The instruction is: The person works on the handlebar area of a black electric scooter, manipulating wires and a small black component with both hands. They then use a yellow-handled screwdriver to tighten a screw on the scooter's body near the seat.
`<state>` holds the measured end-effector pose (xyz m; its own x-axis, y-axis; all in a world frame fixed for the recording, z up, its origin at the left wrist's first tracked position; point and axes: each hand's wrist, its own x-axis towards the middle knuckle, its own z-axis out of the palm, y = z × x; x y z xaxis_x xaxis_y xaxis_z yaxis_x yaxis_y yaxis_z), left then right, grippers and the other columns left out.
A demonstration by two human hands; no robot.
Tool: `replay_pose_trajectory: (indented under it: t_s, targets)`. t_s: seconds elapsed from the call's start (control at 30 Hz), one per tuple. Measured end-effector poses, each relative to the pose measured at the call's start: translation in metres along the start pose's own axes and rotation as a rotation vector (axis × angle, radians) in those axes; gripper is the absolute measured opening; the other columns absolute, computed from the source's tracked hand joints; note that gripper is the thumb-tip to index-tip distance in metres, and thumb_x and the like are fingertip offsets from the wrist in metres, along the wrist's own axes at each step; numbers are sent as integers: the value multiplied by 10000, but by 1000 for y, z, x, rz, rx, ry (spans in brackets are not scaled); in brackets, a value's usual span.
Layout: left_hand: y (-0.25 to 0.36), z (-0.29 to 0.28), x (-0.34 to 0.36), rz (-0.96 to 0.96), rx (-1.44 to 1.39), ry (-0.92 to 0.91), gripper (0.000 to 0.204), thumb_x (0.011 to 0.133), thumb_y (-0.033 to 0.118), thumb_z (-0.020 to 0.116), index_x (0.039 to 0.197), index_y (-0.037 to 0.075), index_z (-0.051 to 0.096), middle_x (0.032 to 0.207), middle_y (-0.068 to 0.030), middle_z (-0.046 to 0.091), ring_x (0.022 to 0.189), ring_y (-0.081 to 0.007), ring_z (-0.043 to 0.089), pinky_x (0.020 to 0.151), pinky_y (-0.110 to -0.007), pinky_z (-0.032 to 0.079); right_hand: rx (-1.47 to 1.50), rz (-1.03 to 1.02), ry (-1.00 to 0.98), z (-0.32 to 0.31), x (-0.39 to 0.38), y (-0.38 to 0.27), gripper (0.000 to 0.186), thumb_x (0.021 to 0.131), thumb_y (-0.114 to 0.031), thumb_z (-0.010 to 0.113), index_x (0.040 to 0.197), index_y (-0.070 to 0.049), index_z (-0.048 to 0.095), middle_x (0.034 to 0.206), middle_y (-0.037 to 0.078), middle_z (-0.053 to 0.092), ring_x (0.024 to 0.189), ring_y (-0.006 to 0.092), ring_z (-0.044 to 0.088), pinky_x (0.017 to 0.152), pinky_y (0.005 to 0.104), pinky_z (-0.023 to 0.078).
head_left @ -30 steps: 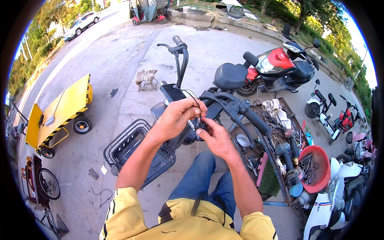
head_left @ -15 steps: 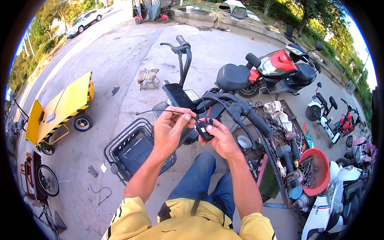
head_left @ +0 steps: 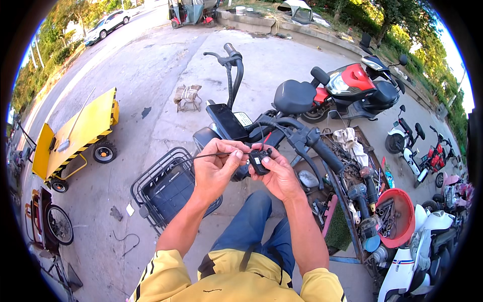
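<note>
Over the scooter's handlebars, my left hand [head_left: 215, 168] pinches a thin black cable [head_left: 197, 157] between thumb and fingers. The cable's free length sticks out to the left, above the black wire basket [head_left: 166, 183]. My right hand [head_left: 282, 176] grips a small black plastic box [head_left: 258, 164] with a pale label on its face. The two hands nearly touch, and the cable reaches the box's upper left; whether it goes inside is hidden by the fingers. A short red wire [head_left: 267, 137] rises just behind the box. Beyond the hands is a dark flat display [head_left: 226, 121].
At right, a tool tray holds cordless drills [head_left: 358, 195], a rag [head_left: 346, 138] and a red bowl [head_left: 408, 216] of wrenches. The right handlebar grip [head_left: 327, 153] stands beside my right hand. A red scooter [head_left: 352, 83] is parked beyond; a yellow cart [head_left: 83, 131] stands left.
The cable's free end has swung down toward the basket. My right hand has turned the black box so its labelled face shows more, and both hands have drawn closer together.
</note>
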<state>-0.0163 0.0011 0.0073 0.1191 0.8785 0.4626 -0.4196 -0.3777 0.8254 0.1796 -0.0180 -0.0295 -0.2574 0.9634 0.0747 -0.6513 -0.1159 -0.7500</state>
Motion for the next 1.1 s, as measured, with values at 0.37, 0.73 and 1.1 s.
replay_pose_trajectory:
  t_s: [0.37,0.73,1.1]
  targets:
    - [4,-1,-1,-60,170,101,114,995,-30,682,953,-36,576,1037,-201,743,831,-169,736,743,-303,635,-26,-88,51,5,10,8,419,1014,-59,689,1407,-76,543,1328,82,610,1003,212,698,812,366,588]
    - [-3,-6,-2,-13,296,115,68,993,-12,699,973,-48,645,1015,-147,751,829,-137,730,743,-272,624,-108,-140,98,4,14,16,469,988,-31,716,1418,-89,537,1344,57,582,1019,202,704,830,368,604]
    - [1,-5,-3,31,449,132,99,956,-4,744,982,-57,664,973,-125,771,822,-134,747,741,-278,627,-218,-219,145,0,15,19,476,966,-24,742,1400,-90,561,1337,38,592,1017,179,703,825,343,612]
